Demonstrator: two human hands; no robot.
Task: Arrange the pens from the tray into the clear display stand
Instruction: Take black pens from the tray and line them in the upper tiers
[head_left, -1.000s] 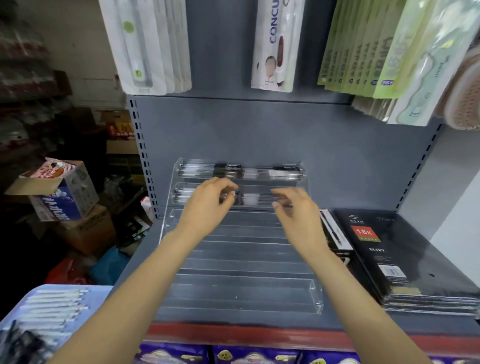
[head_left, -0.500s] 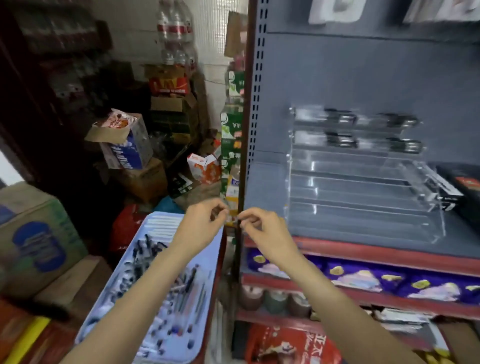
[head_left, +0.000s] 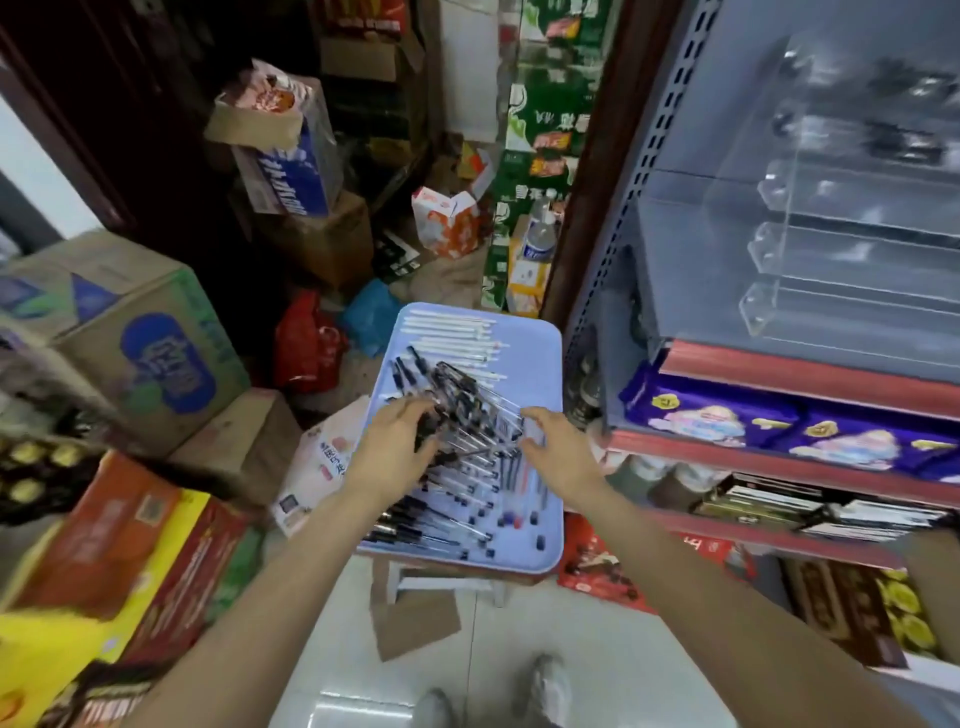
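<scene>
The pale blue tray (head_left: 540, 364) holds dozens of black-capped pens (head_left: 467, 415) plus about eight white ones. Left hand (head_left: 400, 441) fingers curl into the heap, grasp seemingly unclear; right hand (head_left: 561, 447) hovers, fingers relaxed. The clear display stand (head_left: 831, 208) carries a few blurred pens.

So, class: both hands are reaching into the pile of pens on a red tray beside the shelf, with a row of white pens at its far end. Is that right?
Not quite: the tray is light blue, not red, as the head view shows. The rest stands: the left hand and right hand both reach into the pile of pens beside the shelf, with the white pens at the far end.
</scene>
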